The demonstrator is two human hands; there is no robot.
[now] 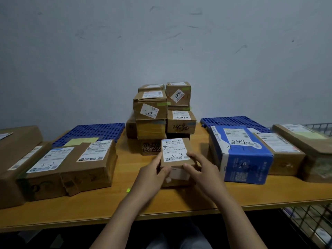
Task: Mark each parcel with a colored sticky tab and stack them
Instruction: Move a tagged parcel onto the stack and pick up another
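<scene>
Your left hand [152, 174] and right hand [203, 169] grip the small parcel [177, 159] at frame centre, over the wooden table [80, 209]. The parcel stack [150, 112] stands behind it against the scuffed grey wall [161, 42]. 1 green tab [128, 190] lies on the table, lower left of the parcel.

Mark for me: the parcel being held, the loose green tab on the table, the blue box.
parcel marked 3-3 [175, 150]: head view, on its white top label.
green sticky tab [128, 190]: head view, middle of the tab.
blue box [248, 169]: head view, on its blue front face.
</scene>
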